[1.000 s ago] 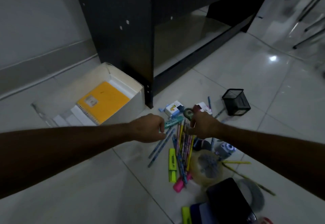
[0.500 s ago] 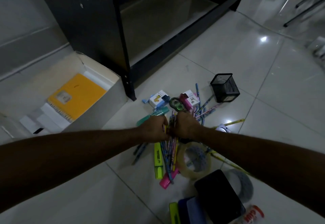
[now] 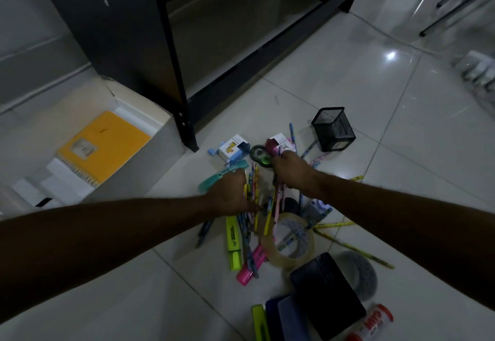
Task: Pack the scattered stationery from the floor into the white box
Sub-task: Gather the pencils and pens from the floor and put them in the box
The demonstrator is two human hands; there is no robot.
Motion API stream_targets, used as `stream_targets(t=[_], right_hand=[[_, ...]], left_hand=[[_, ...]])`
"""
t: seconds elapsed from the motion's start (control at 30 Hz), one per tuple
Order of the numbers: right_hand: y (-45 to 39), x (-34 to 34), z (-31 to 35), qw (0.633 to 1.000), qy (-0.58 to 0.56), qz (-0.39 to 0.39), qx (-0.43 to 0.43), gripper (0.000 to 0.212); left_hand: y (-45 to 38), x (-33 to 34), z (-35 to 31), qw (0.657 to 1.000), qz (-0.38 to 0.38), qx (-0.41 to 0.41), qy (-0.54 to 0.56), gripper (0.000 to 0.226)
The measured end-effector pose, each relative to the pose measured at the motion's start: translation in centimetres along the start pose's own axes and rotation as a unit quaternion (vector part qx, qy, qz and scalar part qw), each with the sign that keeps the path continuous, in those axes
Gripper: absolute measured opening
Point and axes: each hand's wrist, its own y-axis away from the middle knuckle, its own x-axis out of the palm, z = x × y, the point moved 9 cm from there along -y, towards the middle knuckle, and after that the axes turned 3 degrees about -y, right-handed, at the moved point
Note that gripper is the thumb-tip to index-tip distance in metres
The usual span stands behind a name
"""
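On the floor — both hands around pencils.

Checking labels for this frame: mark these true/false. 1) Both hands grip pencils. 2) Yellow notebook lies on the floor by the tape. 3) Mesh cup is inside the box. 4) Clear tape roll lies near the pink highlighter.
1) True: the left hand and right hand each curl round some of the pencils.
2) False: the yellow notebook lies in the white box.
3) False: the mesh cup stands on the floor, right of the pile.
4) True: the tape roll lies beside the pink highlighter.
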Motion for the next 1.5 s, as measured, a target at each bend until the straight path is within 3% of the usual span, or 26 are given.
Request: stream_targets(t=[0.27, 0.43, 0.6, 0.83, 0.97, 1.13, 1.37, 1.5], right_hand=[[1.7, -2.7, 0.6, 0.997, -0.069, -0.028, -0.002, 0.033], [2.4, -3.4, -0.4, 0.998, -0.057, -0.014, 0.014, 0.028], [3.2, -4.1, -0.7, 0.998, -0.060, -0.008, 0.019, 0.026], [4.7, -3.8, 0.2, 1.000, -0.029, 0.008, 0.008, 0.028], [5.6, -3.1, 1.8, 0.999, -0.013, 0.033, -0.015, 0.019], [6.3, -2.2, 4.9, 0.997, -0.058, 0.036, -0.042, 0.018], [5.8, 2.6, 10.6, 0.973, -0.195, 0.112, -0.051, 0.016], [6.3, 7.0, 15.7, 0.953, -0.238, 0.168, -0.080, 0.011]], left_hand=[[-1.4, 0.3, -2.2, 1.000, 0.020, 0.007, -0.002, 0.066], [-1.9, 0.8, -1.5, 0.997, 0.060, -0.048, 0.002, 0.050], [-1.7, 0.6, -0.8, 0.991, 0.091, -0.081, 0.059, 0.038], [-0.6, 0.0, 0.4, 0.964, 0.112, -0.141, 0.194, 0.042], [0.5, -2.0, -1.3, 0.921, 0.082, -0.160, 0.345, 0.030], [2.4, -6.8, -1.5, 0.906, 0.018, -0.135, 0.402, 0.019], [7.5, -13.4, 3.8, 0.889, -0.011, -0.128, 0.441, 0.044], [10.5, -18.0, 8.2, 0.881, -0.088, -0.130, 0.446, 0.045]])
